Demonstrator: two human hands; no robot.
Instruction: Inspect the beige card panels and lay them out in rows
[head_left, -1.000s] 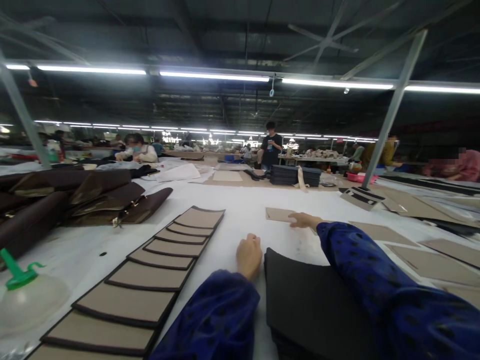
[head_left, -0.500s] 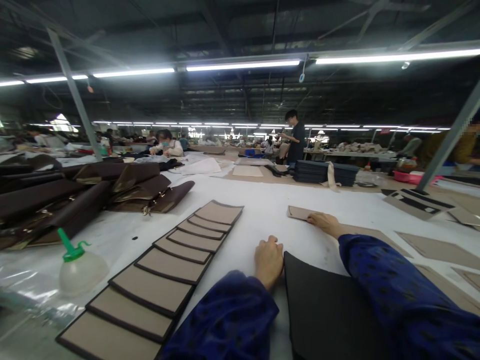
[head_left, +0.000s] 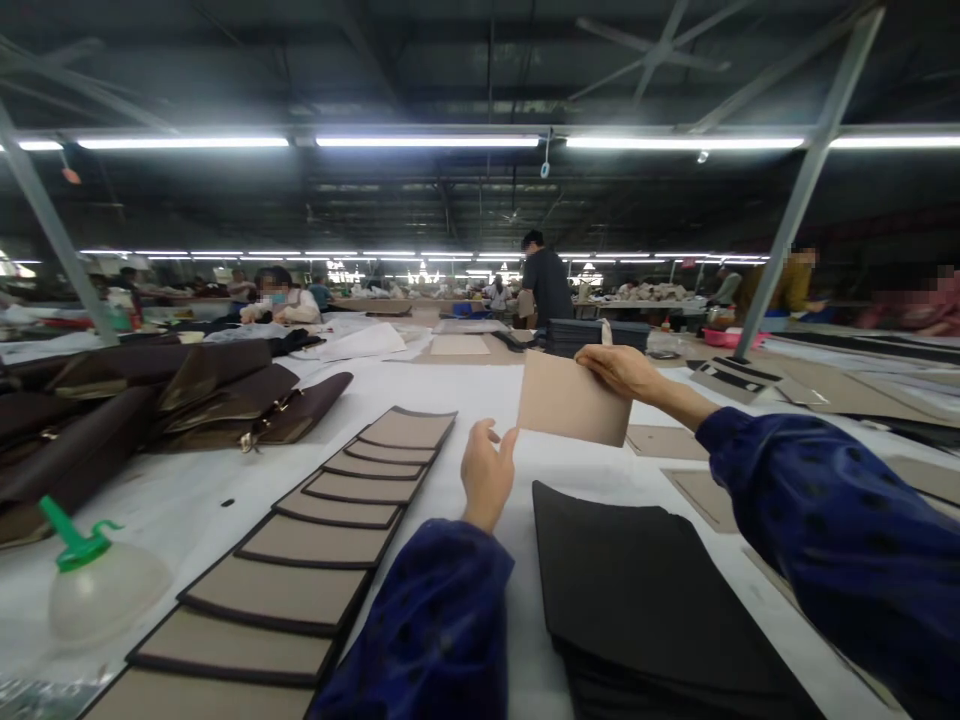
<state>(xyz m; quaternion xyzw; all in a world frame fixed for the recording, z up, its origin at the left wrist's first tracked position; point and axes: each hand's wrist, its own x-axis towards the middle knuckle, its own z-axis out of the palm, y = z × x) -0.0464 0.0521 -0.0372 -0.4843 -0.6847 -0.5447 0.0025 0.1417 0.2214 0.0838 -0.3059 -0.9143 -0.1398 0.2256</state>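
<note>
A beige rectangular panel (head_left: 570, 400) is raised above the table, with my right hand (head_left: 619, 372) pinching its top right edge. My left hand (head_left: 487, 475) is by the panel's lower left corner, thumb and fingers apart; whether the thumb touches the corner I cannot tell. Below the panel lies a stack of black sheets (head_left: 645, 590), nearest to my right forearm. To the left runs an overlapping row of beige panels with dark borders (head_left: 315, 540).
A squeeze bottle with a green nozzle (head_left: 105, 590) stands at the left. Dark brown bags (head_left: 217, 395) are piled behind it. More beige pieces (head_left: 705, 495) lie at the right. A metal post (head_left: 802, 190) rises there. A person in dark clothing (head_left: 547, 285) stands farther back.
My right hand has lifted the beige panel off the table and turned its broad face toward me. My left hand has risen toward it and its fingers have opened. The view has swung right.
</note>
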